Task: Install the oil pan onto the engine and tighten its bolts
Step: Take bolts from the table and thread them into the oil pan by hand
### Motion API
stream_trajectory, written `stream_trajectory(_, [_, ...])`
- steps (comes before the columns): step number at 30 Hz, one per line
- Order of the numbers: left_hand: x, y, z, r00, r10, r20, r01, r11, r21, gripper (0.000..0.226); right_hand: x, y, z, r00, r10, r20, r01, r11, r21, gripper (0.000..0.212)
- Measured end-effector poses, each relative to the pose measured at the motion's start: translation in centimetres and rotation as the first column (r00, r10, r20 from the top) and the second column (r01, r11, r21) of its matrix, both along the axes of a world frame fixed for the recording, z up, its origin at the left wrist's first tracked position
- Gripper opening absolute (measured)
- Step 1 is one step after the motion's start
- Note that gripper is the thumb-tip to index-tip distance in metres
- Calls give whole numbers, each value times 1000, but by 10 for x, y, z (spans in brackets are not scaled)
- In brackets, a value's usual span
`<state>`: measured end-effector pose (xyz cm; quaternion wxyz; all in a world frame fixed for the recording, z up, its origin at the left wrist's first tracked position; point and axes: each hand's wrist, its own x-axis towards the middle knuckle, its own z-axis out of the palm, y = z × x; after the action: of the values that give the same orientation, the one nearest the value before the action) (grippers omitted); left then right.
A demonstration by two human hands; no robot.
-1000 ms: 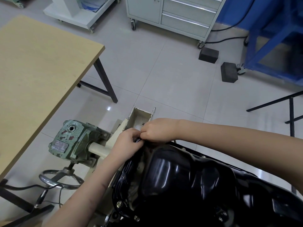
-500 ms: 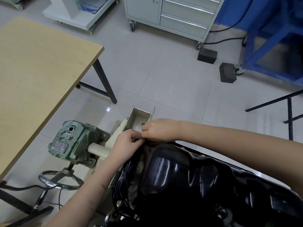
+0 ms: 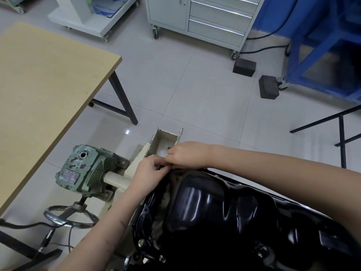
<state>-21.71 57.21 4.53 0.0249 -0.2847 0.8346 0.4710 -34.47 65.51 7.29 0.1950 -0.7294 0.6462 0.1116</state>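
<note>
1. Head view: glossy black oil pan (image 3: 224,216) fills the lower right, sitting on top of the engine, its flange running along the left side with bolt heads (image 3: 141,242) seated near the bottom edge of the frame.
2. Left hand (image 3: 148,173) at the far end of the oil pan, fingers curled, tips pinching at the flange rim; a small dark part between the fingertips, too small to identify.
3. Right hand (image 3: 187,154) reaching in from the right, touching the left hand at the fingertips, grip curled tight at the same spot on the rim; whatever it holds hidden under the fingers, cannot tell.
4. Cream stand bracket (image 3: 166,141) just beyond both hands, an open box shape with a cream shaft running left into a green gearbox (image 3: 86,171).
5. Metal handwheel (image 3: 71,217) below the gearbox, near the floor, with a black cable (image 3: 29,225) trailing left.
6. Wooden bench (image 3: 45,90) at the left, well apart from the oil pan.
7. Grey drawer cabinet (image 3: 205,14) on castors at the top, two dark blocks (image 3: 244,67) on the floor near it, blue frame (image 3: 322,55) at the right.
</note>
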Motion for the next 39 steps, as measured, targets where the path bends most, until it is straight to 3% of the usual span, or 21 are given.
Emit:
stream_trajectory(10, [-1,1,-1,999,49,4,-50,998,30,7,-2,1,1,989,-58,134,59,998,-5,28])
stream_trajectory(21, [-1,0,0,999,36,24,-37,998,45,7,0,-4,-3,992,-68,103,67,998,18,28])
stream_trajectory(27, [1,-5,-1,991,133,-17,-124,955,269,20,-1,1,-9,985,-113,134,114,993,-2,27])
stream_trajectory(34, [2,-4,-5,991,134,-18,-123,947,298,28,-1,1,-11,963,-179,201,181,983,8,28])
stream_trajectory(39, [2,0,-4,990,130,-45,-113,954,278,21,-1,3,-8,930,-239,277,242,970,25,21])
